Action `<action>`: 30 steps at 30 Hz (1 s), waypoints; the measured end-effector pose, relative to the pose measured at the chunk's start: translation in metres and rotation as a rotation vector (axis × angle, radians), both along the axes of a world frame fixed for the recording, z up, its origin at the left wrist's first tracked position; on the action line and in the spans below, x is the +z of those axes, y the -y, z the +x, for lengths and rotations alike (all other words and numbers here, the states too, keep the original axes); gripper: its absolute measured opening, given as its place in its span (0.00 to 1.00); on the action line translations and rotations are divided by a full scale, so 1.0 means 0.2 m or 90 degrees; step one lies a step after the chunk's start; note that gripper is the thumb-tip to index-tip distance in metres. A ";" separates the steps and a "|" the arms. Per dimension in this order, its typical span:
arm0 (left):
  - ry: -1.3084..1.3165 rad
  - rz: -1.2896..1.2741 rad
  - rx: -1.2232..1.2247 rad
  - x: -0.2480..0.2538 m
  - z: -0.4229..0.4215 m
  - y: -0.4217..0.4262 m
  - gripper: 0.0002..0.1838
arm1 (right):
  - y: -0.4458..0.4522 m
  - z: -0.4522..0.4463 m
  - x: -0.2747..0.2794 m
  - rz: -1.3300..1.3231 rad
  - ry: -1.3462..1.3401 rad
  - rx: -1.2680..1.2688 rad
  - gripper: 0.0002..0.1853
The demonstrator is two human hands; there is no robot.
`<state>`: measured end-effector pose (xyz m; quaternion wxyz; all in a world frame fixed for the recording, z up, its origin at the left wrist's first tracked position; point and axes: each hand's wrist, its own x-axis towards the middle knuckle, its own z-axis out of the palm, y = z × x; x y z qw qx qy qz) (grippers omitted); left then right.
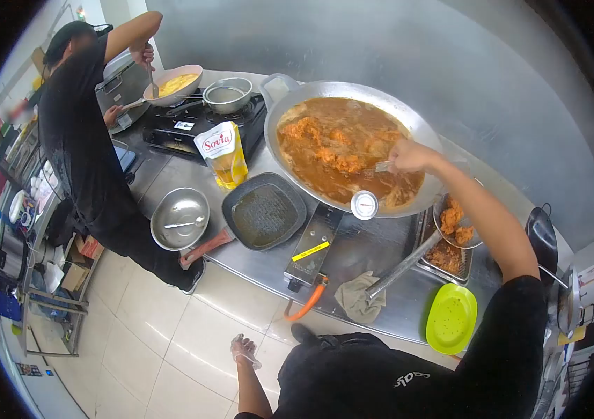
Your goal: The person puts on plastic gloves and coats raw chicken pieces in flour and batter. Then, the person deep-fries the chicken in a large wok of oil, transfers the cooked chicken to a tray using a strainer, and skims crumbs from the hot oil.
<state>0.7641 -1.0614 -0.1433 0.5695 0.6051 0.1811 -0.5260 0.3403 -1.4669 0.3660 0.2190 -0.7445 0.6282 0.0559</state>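
Note:
My right hand [408, 156] reaches over a wide pan of bubbling brown oil [374, 126]. It is closed on a metal utensil [383, 166], whose kind I cannot make out. Beside the utensil, orange-brown fried pieces [342, 160] float in the oil. A round dial thermometer [364, 204] sits at the pan's near rim. My left hand [244, 350], in a clear plastic glove, hangs low over the floor tiles. Its fingers are loosely bent and apart, with nothing visible in them.
A strainer [475, 241] with fried pieces rests over a wire-rack tray [443, 258]. Nearby are a green dish [452, 318], cloth [358, 297], square grill pan [265, 211], metal bowl [180, 218] and oil pouch [223, 153]. At left, another person [80, 133] works a frying pan [174, 85].

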 end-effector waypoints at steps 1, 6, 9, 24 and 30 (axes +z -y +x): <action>-0.023 -0.004 -0.005 -0.04 0.02 -0.01 0.14 | 0.02 0.02 -0.03 -0.016 0.008 0.005 0.07; -0.012 0.023 -0.029 -0.02 0.01 -0.04 0.18 | 0.11 0.12 -0.06 -0.108 0.007 0.030 0.10; -0.019 0.045 -0.043 -0.02 0.00 -0.08 0.17 | 0.15 0.15 -0.06 -0.156 -0.006 -0.023 0.11; 0.022 0.044 -0.121 -0.08 0.06 -0.21 0.20 | 0.21 -0.08 -0.14 -0.269 0.185 -0.115 0.09; 0.012 0.087 -0.131 -0.10 0.02 -0.38 0.23 | 0.05 -0.26 -0.07 -0.269 0.257 -0.128 0.08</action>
